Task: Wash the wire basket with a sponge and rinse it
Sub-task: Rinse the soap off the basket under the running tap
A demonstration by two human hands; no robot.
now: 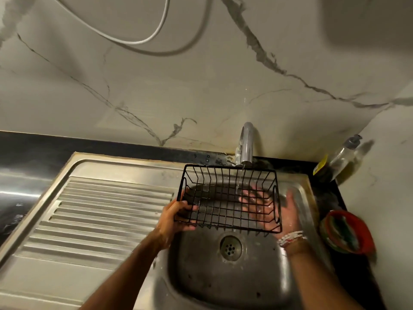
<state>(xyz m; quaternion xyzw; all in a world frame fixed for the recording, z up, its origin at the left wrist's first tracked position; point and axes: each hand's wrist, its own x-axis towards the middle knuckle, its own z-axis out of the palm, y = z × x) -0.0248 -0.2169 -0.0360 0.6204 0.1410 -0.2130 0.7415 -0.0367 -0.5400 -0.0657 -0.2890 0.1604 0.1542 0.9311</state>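
Black wire basket (225, 198) is up in the air over the sink (201, 276), carried by nothing but me; its long axis runs left to right, basically spanning from one hand to the other. My left fingers (182, 208) are curled round the rim wire at the left short end, so that's the real hold; my right fingers (251, 199) are spread out flat with nothing in them, lying under the right half of the basket floor where I see them through the mesh; whether they actually press the wires or sit just beneath I can't tell, that side is blurry. Water from the tap (245, 148) comes down inside the basket right of centre, pretty much over my right fingers; the left half sits off to the side of the stream. So I reckon this is the rinse part, and what matters next is that offset: the end outside the water lies to the left along the long axis, so the basket wants sliding rightwards or turning end for end; the left side would have to steer, being the only one with a grip. No sponge in either hand; the red bowl (364, 231) on the surface at the right holds something greenish, can't say what.
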